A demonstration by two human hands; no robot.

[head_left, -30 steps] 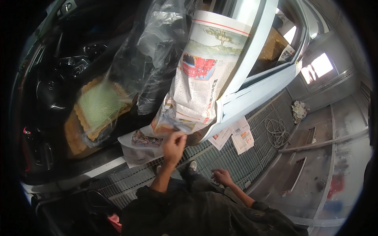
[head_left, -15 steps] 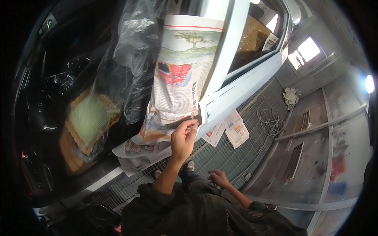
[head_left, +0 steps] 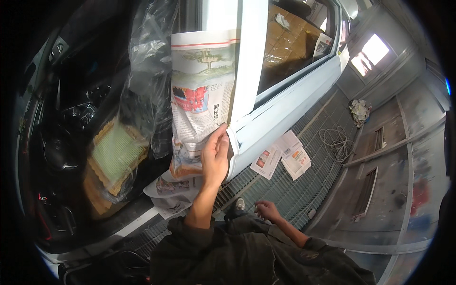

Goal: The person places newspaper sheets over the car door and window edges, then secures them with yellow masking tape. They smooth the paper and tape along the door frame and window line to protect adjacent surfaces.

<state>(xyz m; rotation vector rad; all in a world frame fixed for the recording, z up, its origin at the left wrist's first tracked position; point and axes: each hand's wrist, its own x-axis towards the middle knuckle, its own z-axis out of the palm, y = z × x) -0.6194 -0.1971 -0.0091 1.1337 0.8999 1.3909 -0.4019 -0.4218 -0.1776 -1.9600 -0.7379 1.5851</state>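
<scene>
My left hand (head_left: 214,159) is at the edge of the open, pale blue-white car door (head_left: 275,121). Its fingers are close together and press on the side of a newspaper sheet (head_left: 194,123), which covers the door's inner face. Whether the fingertips pinch the paper or also the door edge is hard to see. Lower down, more newspaper (head_left: 173,194) hangs below the door's inner side. My right hand (head_left: 269,212) is low in front of my body, away from the door, fingers curled in; a small pale spot shows at the fingertips, too small to name.
Clear plastic sheeting (head_left: 149,71) hangs in the car's doorway, over a seat with a green woven cushion (head_left: 118,154). Brown masking paper (head_left: 287,40) lies behind the door window. Loose newspapers (head_left: 280,156) and a coiled hose (head_left: 336,142) lie on the floor grating (head_left: 304,190).
My left hand has slid up along the newspaper's edge, its fingers now straighter against it. The view has shifted, so the door appears further left. My right hand stays low, fingers still curled.
</scene>
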